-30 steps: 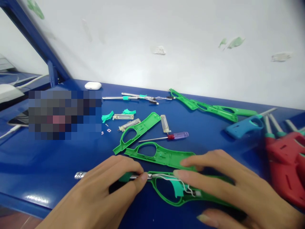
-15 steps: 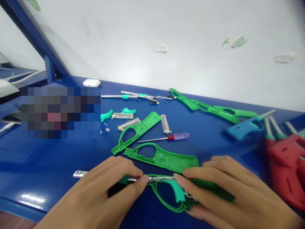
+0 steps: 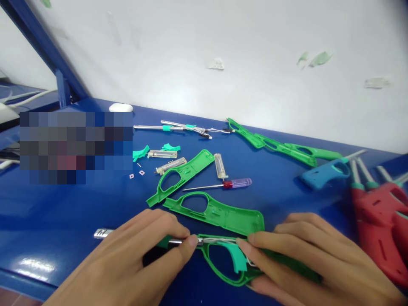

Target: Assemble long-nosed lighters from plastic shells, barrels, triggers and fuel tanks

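My left hand (image 3: 149,257) pinches a metal lighter tube (image 3: 102,233) between thumb and forefinger, where it meets the open green shell half (image 3: 213,267) of a long-nosed lighter. My right hand (image 3: 307,253) is closed around the shell's handle, its fingertips at the white wires (image 3: 219,240) along the upper edge. A turquoise trigger (image 3: 238,257) sits in the shell beside the finger loop. My right palm and fingers hide most of the handle. Just beyond my hands lies another green shell half (image 3: 239,216), inner side up.
A screwdriver (image 3: 237,183), another green half (image 3: 199,165) and clear fuel tanks (image 3: 219,165) lie mid-table. Metal tubes with wires (image 3: 149,127) and more green shells (image 3: 283,152) are along the wall. Blue (image 3: 321,175) and red lighters (image 3: 379,212) stand right. A blurred patch covers the left.
My right fingertips have shifted slightly right along the wires. My left hand keeps its pinch on the tube. The whole view has drifted a little.
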Tool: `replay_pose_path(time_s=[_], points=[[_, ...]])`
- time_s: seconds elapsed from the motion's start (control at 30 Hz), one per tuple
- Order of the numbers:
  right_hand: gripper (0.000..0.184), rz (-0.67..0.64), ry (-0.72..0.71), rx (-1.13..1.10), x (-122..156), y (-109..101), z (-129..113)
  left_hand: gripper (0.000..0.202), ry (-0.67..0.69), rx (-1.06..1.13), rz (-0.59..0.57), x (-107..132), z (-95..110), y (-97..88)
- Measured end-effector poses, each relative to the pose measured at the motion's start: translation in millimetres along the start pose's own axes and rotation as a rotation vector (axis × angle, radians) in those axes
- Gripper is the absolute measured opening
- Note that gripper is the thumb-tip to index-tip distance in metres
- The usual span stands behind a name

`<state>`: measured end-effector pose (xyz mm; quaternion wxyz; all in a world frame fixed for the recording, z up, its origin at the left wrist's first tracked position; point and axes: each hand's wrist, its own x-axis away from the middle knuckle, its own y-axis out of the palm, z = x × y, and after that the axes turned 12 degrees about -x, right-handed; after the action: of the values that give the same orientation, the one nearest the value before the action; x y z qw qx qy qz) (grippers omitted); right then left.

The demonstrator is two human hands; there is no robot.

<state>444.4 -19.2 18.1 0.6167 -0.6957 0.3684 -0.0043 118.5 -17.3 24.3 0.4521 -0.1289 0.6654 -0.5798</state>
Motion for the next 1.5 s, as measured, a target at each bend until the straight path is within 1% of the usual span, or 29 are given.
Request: replay_pose_path(time_s=[0.13,0.2,0.27,0.33,0.4,0.43,0.5,0.57,0.67,0.77,0.83,0.9,0.97,1.03,1.1,1.17,1.23,1.3,1.33,1.43,1.5], points=[[0.029,0.004,0.045,-0.016,9,-6,3,0.044,-0.022,0.004,-0.009,19,-2,1.3],[0.031,0.021,0.128,-0.050,8,-10,3,0.051,-0.013,-0.009,0.008,23,-3,2.3],[0.029,0.073,0.247,-0.076,4,-13,4,0.046,0.002,-0.016,0.034,20,-3,3.1],[0.026,0.127,0.322,-0.081,-1,-13,5,0.032,0.004,-0.015,0.052,12,-3,3.0],[0.023,0.158,0.320,-0.079,-4,-11,7,0.015,-0.015,-0.028,0.061,0,-3,1.1],[0.023,0.158,0.312,-0.077,-4,-9,9,0.013,-0.027,-0.039,0.069,-6,-4,-0.6],[0.022,0.155,0.287,-0.065,-3,-6,12,0.017,-0.048,-0.062,0.084,-16,-5,-5.2],[0.024,0.161,0.274,-0.052,-1,-3,17,0.018,-0.064,-0.084,0.094,-21,-7,-10.8],[0.025,0.198,0.270,-0.031,5,1,26,0.016,-0.078,-0.111,0.107,-16,-10,-20.3],[0.024,0.227,0.266,-0.021,11,3,34,0.018,-0.086,-0.120,0.159,-2,-19,-30.1],[0.024,0.246,0.249,-0.013,12,1,37,0.021,-0.101,-0.138,0.195,7,-31,-35.0],[0.023,0.269,0.190,0.003,5,-4,37,0.017,-0.133,-0.183,0.208,12,-48,-36.4],[0.024,0.267,0.074,0.029,-11,-11,33,0.019,-0.188,-0.219,0.206,10,-69,-33.1],[0.025,0.207,-0.057,0.062,-35,-17,28,0.022,-0.232,-0.249,0.176,1,-88,-25.3],[0.023,0.157,-0.084,0.087,-66,-18,23,0.022,-0.249,-0.278,0.095,-12,-104,-15.6],[0.019,0.059,-0.059,0.123,-100,-14,23,0.033,-0.266,-0.319,0.014,-23,-114,-7.2],[0.022,-0.052,-0.055,0.145,-134,-5,26,0.039,-0.267,-0.348,-0.061,-30,-119,-2.4],[0.016,-0.143,-0.042,0.174,-166,5,32,0.040,-0.269,-0.368,-0.111,-33,-121,-1.8],[0.021,-0.199,-0.042,0.189,-181,10,35,0.041,-0.273,-0.375,-0.128,-33,-121,-2.9],[0.033,-0.322,-0.037,0.240,-218,26,42,0.042,-0.301,-0.384,-0.154,-36,-119,-10.8],[0.035,-0.373,-0.042,0.272,-236,35,42,0.042,-0.324,-0.381,-0.160,-40,-119,-18.9]])
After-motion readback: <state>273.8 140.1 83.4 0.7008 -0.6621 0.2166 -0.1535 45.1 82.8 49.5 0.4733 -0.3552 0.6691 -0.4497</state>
